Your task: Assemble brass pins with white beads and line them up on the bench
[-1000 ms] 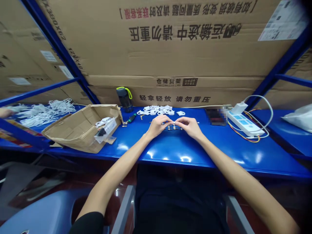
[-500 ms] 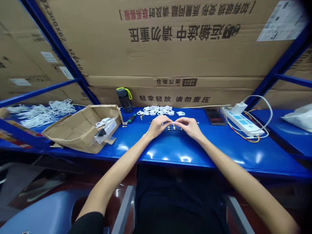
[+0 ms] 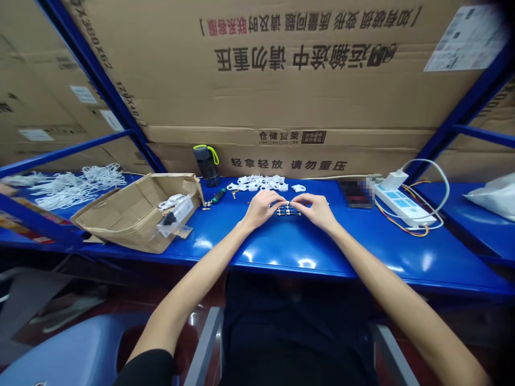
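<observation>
Cardboard box (image 3: pixel 116 220) w/ white parts (image 3: pixel 171 202); L hand (image 3: pixel 261 209), R hand (image 3: pixel 316 210) pinch metal strip (image 3: pixel 288 210)

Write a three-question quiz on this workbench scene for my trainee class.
1. True or false: the left hand and right hand both touch the metal-and-white assembly on the blue workbench.
2. What lies between the cardboard box and the white plastic pieces? A) a green-handled screwdriver B) a stapler C) a tape roll
3. Fill in the blank: the water bottle has a ____ carrying loop.

Key: 1 true; 2 A; 3 yellow-green.
</observation>
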The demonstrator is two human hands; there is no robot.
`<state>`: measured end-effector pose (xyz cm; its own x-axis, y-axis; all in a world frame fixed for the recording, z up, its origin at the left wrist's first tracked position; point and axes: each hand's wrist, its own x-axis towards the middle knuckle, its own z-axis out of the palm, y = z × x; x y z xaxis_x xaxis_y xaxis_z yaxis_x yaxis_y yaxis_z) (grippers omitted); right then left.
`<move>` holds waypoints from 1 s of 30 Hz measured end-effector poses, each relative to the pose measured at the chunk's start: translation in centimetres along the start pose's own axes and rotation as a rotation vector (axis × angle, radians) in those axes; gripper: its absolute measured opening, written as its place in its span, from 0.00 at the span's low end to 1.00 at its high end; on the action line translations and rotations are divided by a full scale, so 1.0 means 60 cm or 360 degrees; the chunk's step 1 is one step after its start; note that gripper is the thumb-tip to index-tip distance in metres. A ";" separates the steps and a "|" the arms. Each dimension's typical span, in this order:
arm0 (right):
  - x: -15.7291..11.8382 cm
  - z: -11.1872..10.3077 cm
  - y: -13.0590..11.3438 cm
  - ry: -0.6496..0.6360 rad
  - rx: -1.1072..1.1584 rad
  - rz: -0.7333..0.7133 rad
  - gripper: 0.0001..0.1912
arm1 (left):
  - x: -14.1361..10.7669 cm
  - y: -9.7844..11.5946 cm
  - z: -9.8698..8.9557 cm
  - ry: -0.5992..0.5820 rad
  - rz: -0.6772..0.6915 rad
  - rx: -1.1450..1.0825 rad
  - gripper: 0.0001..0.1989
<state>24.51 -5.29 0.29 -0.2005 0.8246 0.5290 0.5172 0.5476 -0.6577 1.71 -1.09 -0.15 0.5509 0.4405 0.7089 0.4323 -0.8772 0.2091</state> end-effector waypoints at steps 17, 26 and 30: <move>0.008 -0.039 0.087 -0.0228 -0.0531 0.0069 0.07 | 0.003 0.002 -0.006 0.0118 -0.0151 0.0075 0.16; 0.014 -0.033 0.092 -0.0300 -0.0590 0.0057 0.06 | 0.003 0.002 -0.007 0.0108 -0.0180 0.0086 0.17; 0.013 -0.036 0.089 -0.0320 -0.0583 0.0052 0.06 | 0.002 0.000 -0.007 0.0118 -0.0174 0.0081 0.17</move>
<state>28.89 -2.01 -1.64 -0.3187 0.8718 0.3720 0.7803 0.4641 -0.4191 1.51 -1.13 0.22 0.4452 0.5157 0.7321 0.5235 -0.8132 0.2545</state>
